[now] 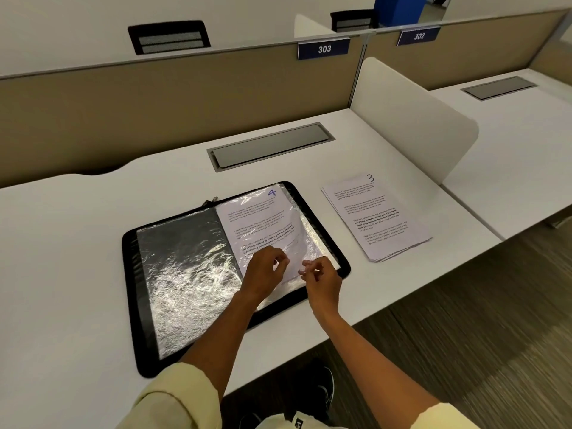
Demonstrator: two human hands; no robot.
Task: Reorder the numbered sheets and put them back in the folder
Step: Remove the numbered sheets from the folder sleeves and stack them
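A black zip folder (133, 274) lies open on the white desk, its clear plastic sleeves (185, 274) shining. The right-hand sleeve holds a printed sheet marked 4 (260, 218). My left hand (264, 267) sits on the lower part of that sheet, thumb and fingers pinched at its bottom edge. My right hand (320, 275) is just to its right, fingers curled and pinching the near edge of the sleeve. To the right of the folder, a stack of printed sheets (376, 216) lies flat on the desk with the sheet marked 3 on top.
A grey cable hatch (270, 147) is set into the desk behind the folder. A beige partition (154, 97) with a 303 sign closes the back. A white divider (411, 119) stands at the right. The desk's front edge runs just under my forearms.
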